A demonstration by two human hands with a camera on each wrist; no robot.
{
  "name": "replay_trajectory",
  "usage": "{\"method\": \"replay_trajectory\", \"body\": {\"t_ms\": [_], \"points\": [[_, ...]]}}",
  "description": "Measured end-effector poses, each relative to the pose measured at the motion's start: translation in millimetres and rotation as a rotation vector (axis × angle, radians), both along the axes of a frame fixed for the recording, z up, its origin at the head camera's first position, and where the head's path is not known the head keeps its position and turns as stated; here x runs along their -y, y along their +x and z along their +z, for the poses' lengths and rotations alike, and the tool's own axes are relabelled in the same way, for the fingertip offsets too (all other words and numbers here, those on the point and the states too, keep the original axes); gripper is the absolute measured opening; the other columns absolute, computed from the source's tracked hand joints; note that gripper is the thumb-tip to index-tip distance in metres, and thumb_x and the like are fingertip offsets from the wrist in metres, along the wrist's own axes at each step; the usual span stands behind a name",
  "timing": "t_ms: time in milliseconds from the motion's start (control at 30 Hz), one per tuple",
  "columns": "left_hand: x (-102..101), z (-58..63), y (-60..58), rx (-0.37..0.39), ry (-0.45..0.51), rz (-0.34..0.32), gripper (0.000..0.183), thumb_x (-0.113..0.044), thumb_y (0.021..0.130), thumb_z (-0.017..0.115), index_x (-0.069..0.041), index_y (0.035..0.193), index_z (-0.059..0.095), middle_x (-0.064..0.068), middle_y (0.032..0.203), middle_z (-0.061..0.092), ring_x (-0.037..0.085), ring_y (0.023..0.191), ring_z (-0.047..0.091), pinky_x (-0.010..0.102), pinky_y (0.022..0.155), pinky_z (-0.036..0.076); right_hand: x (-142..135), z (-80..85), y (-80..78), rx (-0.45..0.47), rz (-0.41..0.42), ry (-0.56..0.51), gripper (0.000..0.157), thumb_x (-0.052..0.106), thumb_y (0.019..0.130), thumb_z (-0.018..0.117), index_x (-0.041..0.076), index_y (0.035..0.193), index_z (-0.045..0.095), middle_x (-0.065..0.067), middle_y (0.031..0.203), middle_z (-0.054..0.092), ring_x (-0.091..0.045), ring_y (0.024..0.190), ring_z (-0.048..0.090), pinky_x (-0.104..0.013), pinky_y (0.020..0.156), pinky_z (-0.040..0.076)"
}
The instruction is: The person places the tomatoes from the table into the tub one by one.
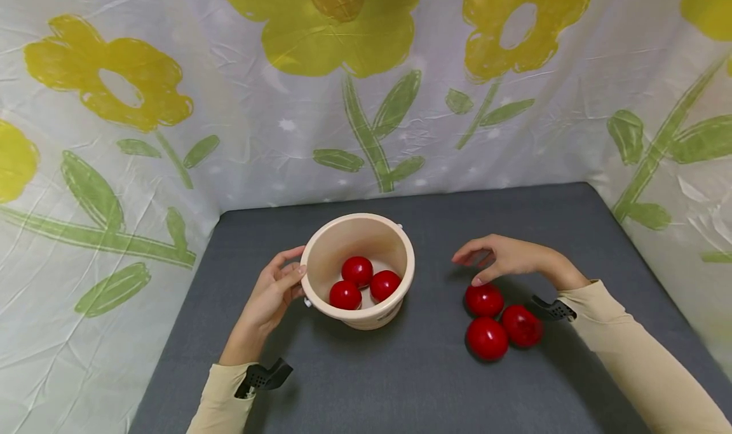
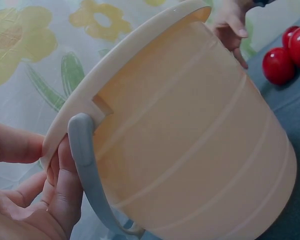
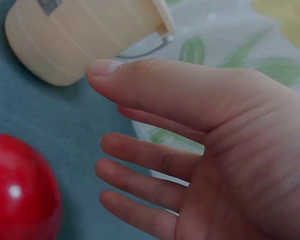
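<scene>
My left hand (image 1: 277, 294) pinches the rim of a cream plastic bucket (image 1: 372, 319), thumb on one side and fingers beneath the lip. In the left wrist view, the bucket's grey handle (image 2: 90, 170) hangs down its side, close to the fingers. Three shiny red apples (image 1: 357, 271) lie inside on the bucket's bottom. To the right of the bucket, my right hand (image 1: 509, 256) is held over the table with fingers loosely bent and nothing in them. Its thumb overlaps the top of the farthest red apple (image 1: 484, 302) in the head view; in the right wrist view, a red apple (image 3: 20, 190) lies beside the fingertips.
Two more red apples, a front one (image 1: 487, 339) and a right one (image 1: 522, 326), sit clustered with the farthest on the dark grey tabletop (image 1: 389, 389). A curtain (image 1: 251, 116) printed with yellow flowers stands behind the table and along both sides.
</scene>
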State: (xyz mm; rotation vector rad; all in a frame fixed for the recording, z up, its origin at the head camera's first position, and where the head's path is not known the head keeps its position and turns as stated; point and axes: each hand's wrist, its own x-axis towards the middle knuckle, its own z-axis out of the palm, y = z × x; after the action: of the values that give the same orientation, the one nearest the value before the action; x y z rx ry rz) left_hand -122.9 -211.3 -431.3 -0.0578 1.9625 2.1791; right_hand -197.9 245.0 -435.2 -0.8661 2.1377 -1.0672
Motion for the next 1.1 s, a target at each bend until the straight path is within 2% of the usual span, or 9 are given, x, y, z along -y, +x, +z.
{"method": "replay_trajectory", "body": {"t_ms": [333,600,667,867,1100], "points": [[-1,0.0,0.5,0.006,-0.014,0.008,0.048,-0.003,0.099,0.053,-0.004,0.144,0.036,0.0,0.096,0.066,0.008,0.075,0.065,0.019,0.065,0.056,-11,-25.2,12.0,0.021,0.011,0.013,0.057,0.02,0.085,0.077,-0.004,0.132,0.056,-0.025,0.134,0.059,-0.046,0.122,0.054,-0.057,0.1,0.048],[-1,-0.8,0.4,0.0,-0.012,0.009,0.048,-0.003,0.099,0.053,-0.003,0.144,0.036,0.0,0.096,0.067,0.008,0.075,0.065,0.019,0.065,0.056,-18,-39.7,18.6,0.002,0.005,0.039,0.057,0.022,0.083,0.079,0.0,0.131,0.059,-0.019,0.132,0.063,-0.032,0.121,0.057,-0.03,0.094,0.05],[0,-1.2,0.3,-0.002,-0.011,0.008,0.048,-0.003,0.099,0.053,-0.003,0.144,0.037,0.0,0.096,0.067,0.008,0.075,0.065,0.019,0.065,0.056,-19,-41.1,20.0,0.012,-0.001,0.044,0.057,0.022,0.083,0.079,0.002,0.132,0.059,-0.018,0.133,0.062,-0.031,0.122,0.056,-0.03,0.094,0.05],[-1,-0.7,0.5,-0.008,-0.005,0.007,0.047,-0.003,0.099,0.053,-0.004,0.143,0.037,0.0,0.095,0.067,0.008,0.075,0.065,0.019,0.064,0.056,-21,-40.1,25.2,0.042,-0.026,0.069,0.058,0.024,0.081,0.081,0.006,0.133,0.059,-0.016,0.136,0.06,-0.032,0.123,0.054,-0.041,0.095,0.047],[-1,-1.5,0.4,-0.002,-0.012,0.014,0.045,-0.003,0.1,0.053,-0.005,0.142,0.038,0.0,0.096,0.067,0.008,0.074,0.066,0.019,0.064,0.056,-22,-40.7,27.8,0.064,-0.02,0.059,0.06,0.021,0.08,0.081,0.005,0.134,0.058,-0.019,0.137,0.057,-0.029,0.119,0.056,-0.039,0.092,0.049]]}}
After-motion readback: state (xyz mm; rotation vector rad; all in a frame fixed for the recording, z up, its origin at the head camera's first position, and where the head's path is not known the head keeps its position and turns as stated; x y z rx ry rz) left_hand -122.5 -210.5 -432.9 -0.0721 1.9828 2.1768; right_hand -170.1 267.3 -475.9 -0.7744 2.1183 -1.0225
